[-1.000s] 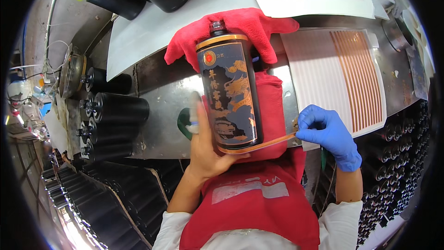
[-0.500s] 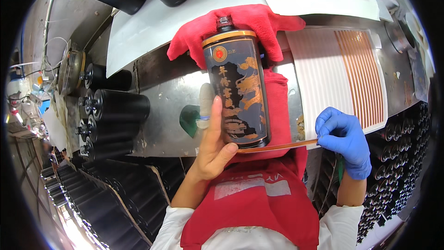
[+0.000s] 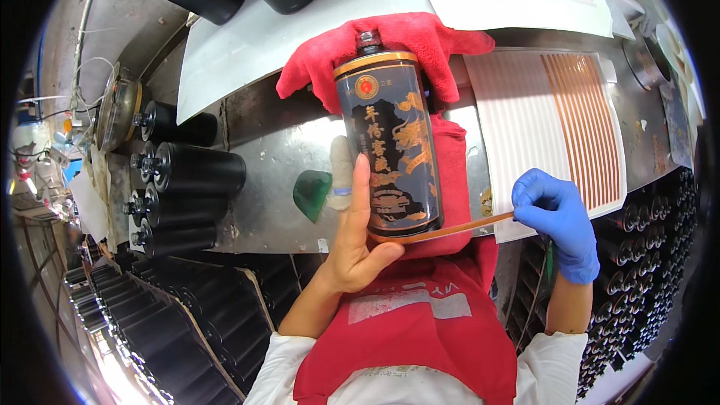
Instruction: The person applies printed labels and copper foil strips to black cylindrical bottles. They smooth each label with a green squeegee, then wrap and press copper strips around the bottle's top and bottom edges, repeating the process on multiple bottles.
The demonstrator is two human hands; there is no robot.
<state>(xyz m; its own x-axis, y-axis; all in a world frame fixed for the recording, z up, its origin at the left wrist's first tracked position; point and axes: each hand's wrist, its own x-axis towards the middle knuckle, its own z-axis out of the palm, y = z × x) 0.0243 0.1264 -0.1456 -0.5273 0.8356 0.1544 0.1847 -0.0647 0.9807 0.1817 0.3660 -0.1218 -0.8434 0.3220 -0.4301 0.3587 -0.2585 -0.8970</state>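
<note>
A black bottle with a gold band and copper-coloured decoration lies on a red cloth, neck pointing away from me. My left hand grips its lower left side; one finger wears a whitish cover. The left thumb is at the bottle's base, where one end of a thin copper-coloured strip meets the bottom edge. My right hand, in a blue glove, pinches the strip's other end, holding it taut and sloping up to the right. Whatever of the bottle rests underneath is hidden.
Right of the bottle lies a white sheet with rows of copper strips. Plain black bottles lie on the left; more stand at the top. A green piece sits by my left hand. Racks of dark bottles fill the lower right.
The bottle has shifted slightly right and turned a little, with my left hand moving along. My right hand has risen slightly, so the strip slopes more steeply.
</note>
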